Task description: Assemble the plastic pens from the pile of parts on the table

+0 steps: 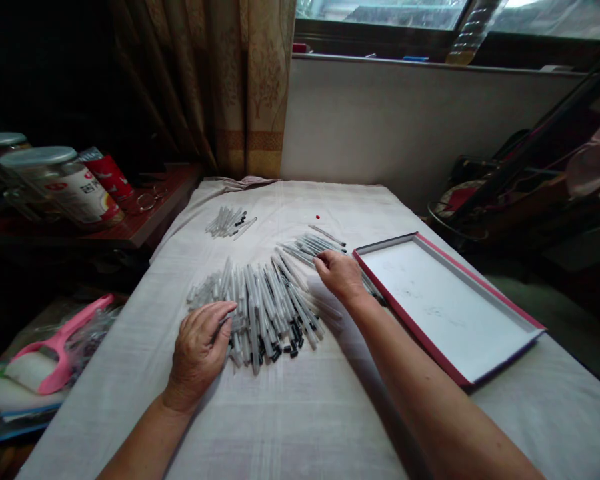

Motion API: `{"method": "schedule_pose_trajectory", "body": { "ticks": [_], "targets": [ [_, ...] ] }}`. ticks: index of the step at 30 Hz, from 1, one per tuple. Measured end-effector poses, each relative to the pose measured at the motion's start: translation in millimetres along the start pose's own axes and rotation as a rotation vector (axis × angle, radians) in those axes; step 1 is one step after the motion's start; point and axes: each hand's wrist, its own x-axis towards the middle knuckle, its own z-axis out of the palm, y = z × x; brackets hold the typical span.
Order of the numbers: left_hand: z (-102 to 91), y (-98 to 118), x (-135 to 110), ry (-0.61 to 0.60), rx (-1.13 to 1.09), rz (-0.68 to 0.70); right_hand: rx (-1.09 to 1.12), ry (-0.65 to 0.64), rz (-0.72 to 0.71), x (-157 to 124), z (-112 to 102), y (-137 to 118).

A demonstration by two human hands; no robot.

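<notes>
A large heap of clear pen barrels [253,300] with black ends lies fanned across the middle of the cloth. At its near left edge is my left hand [200,343], fingers curled towards the thumb; what lies between them is hard to see. My right hand [341,272] is over a smaller row of pens [305,247] behind the heap, its fingertips pinched together and touching or just above the row. Whatever those fingertips hold is hidden. Several small black caps [294,347] lie at the front of the heap.
A shallow white box lid with red sides [420,300] lies on the right. Another small pen group [225,221] and a red bit [318,217] lie farther back. Jars [75,187] stand on the side table at left, above a pink-handled tool [63,343].
</notes>
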Motion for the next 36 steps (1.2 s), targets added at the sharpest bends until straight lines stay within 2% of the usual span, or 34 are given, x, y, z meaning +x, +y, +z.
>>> {"method": "schedule_pose_trajectory", "body": {
  "ticks": [2,4,7,10,14,21,26,32,36],
  "targets": [
    [-0.8,4,1,-0.007,0.002,0.019,0.256,0.062,0.014,-19,-8,6],
    [-1.9,11,2,-0.008,0.001,0.031,0.556,0.070,0.029,-42,-16,10],
    [-2.6,21,3,0.007,0.009,0.041,0.860,-0.032,0.061,-75,-26,7],
    [-2.7,27,3,-0.046,0.006,0.090,0.997,-0.135,0.085,-97,-30,-1],
    [-5.4,33,3,-0.135,-0.037,0.150,1.041,-0.160,0.133,-106,-26,-6],
    [-13.1,41,7,-0.100,-0.057,0.161,1.004,-0.161,0.153,-109,-20,-7],
    [-13.1,41,8,-0.103,-0.063,0.147,1.010,-0.168,0.117,-110,-20,-5],
    [-12.1,39,6,-0.136,-0.118,0.055,1.129,-0.196,0.076,-110,-19,1],
    [-10.8,38,5,-0.167,-0.119,0.004,1.131,-0.216,0.115,-109,-19,3]
  ]
}}
